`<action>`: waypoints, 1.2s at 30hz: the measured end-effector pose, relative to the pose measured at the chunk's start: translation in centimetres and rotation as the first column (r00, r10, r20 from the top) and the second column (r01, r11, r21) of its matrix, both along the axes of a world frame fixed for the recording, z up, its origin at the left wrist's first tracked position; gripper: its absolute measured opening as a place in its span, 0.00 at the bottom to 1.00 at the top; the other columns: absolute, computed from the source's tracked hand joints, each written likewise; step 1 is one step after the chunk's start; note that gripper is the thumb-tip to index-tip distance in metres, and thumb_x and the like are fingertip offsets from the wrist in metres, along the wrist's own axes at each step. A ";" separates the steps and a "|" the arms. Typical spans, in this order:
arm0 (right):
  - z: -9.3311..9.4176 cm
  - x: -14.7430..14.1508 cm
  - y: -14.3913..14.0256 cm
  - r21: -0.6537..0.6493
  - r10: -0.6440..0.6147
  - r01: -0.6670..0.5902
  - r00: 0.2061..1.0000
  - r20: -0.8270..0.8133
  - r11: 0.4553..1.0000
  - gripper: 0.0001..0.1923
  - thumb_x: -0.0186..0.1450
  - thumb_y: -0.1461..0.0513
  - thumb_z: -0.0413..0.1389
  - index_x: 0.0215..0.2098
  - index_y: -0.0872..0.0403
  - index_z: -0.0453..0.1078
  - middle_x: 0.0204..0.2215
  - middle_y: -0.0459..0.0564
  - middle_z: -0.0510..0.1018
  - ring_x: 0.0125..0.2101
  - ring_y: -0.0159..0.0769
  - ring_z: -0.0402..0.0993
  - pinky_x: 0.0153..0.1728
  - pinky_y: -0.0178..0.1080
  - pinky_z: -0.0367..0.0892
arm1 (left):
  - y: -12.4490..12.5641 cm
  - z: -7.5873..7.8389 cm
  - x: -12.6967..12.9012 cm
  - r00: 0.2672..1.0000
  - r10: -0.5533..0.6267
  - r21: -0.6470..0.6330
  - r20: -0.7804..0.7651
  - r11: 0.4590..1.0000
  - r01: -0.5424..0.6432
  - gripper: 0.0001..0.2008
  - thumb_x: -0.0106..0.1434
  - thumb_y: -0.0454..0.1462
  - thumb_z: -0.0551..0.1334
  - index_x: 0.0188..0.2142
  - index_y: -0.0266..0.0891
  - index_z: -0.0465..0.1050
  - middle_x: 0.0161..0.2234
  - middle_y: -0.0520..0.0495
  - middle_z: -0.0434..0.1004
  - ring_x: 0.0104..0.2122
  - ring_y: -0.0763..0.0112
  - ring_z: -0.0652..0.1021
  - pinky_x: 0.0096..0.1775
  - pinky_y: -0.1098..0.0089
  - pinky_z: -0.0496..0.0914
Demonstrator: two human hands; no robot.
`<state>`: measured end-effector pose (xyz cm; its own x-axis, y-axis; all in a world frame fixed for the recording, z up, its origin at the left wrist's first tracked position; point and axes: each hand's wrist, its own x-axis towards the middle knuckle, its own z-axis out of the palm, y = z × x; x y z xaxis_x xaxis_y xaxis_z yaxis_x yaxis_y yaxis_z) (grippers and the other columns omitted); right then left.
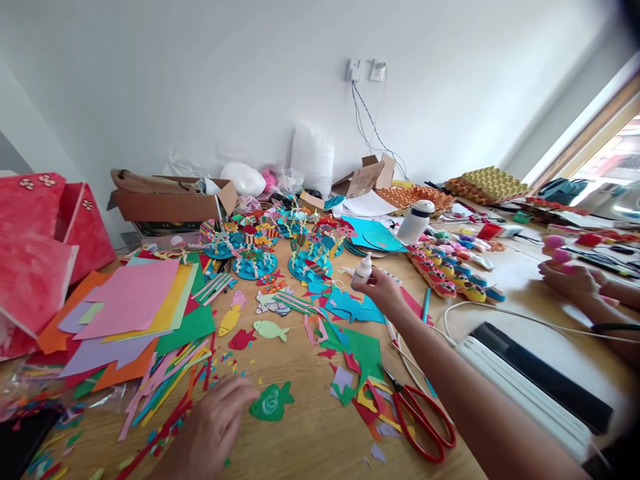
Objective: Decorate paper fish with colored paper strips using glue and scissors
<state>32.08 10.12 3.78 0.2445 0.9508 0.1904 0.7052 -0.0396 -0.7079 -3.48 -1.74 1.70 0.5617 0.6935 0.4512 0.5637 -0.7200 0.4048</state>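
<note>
My right hand reaches forward over the table with its fingers closed around a small white squeeze bottle, held upright beside blue paper scraps. My left hand is low at the front, a little blurred, its fingers stretched loosely to the right and nothing visible in them. Its fingertips come close to the head of a green paper fish; whether they touch, I cannot tell. A pale, shiny swirl marks the fish. Beyond it lie a light green fish, a red fish and a yellow fish.
Red-handled scissors lie at front right among paper scraps. Coloured sheets are stacked on the left. Blue-based fish decorations stand behind. A white bottle and painted egg-carton pieces sit right; another person's hands hold pink balls.
</note>
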 end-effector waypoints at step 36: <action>-2.8 5.0 -18.9 -0.310 -0.057 0.263 0.838 0.543 0.914 0.05 0.54 0.62 0.48 0.22 0.51 0.64 0.23 0.47 0.73 0.26 0.35 0.69 0.27 0.34 0.58 | -2.1 -4.0 -1.4 0.964 0.081 0.362 -0.254 0.932 0.017 0.17 0.59 0.30 0.48 0.45 0.41 0.67 0.42 0.51 0.73 0.41 0.75 0.73 0.44 0.76 0.69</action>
